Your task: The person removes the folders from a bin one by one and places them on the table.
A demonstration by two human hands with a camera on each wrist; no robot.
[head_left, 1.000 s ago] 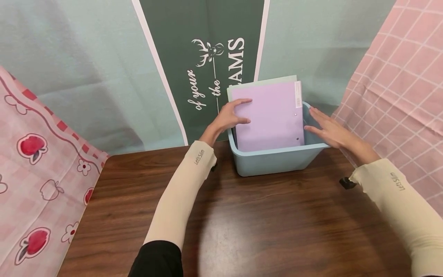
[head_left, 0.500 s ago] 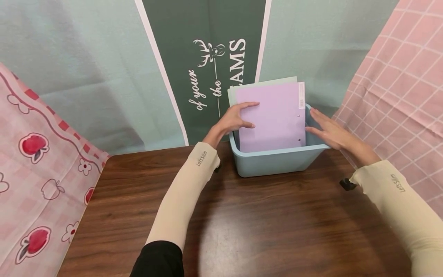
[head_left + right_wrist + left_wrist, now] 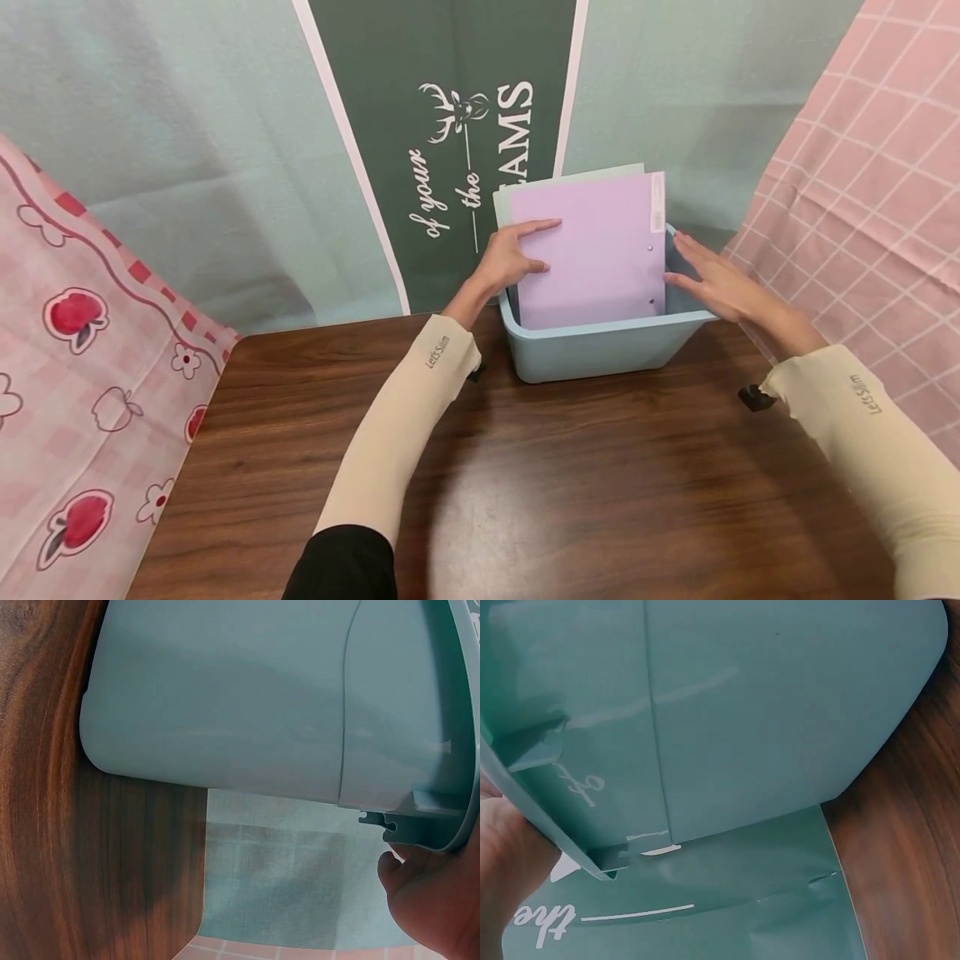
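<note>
A light blue plastic bin [image 3: 592, 357] stands on the table, with a flat purple folder [image 3: 592, 258] upright in it. The folder bears a white barcode label at its top right corner and two small round holes or rivets down its right side. Behind it a pale green folder [image 3: 600, 173] sticks up. My left hand [image 3: 504, 260] reaches over the bin's left end, thumb and forefinger spread across the purple folder's left side. On the other end, my right hand [image 3: 716, 283] lies along the bin's right rim with straight fingers, its thumb tip at the folder's right edge.
The dark wooden table [image 3: 570, 483] spreads out in front of the bin. A green hanging cloth [image 3: 360, 50] with white lettering is close behind it. Pink checked cloth [image 3: 862, 208] hangs near my right hand, and apple-print cloth [image 3: 82, 400] at the left.
The purple folder has shifted slightly to the right inside the bin, and my left hand has moved right with it. My right hand has hardly moved.
</note>
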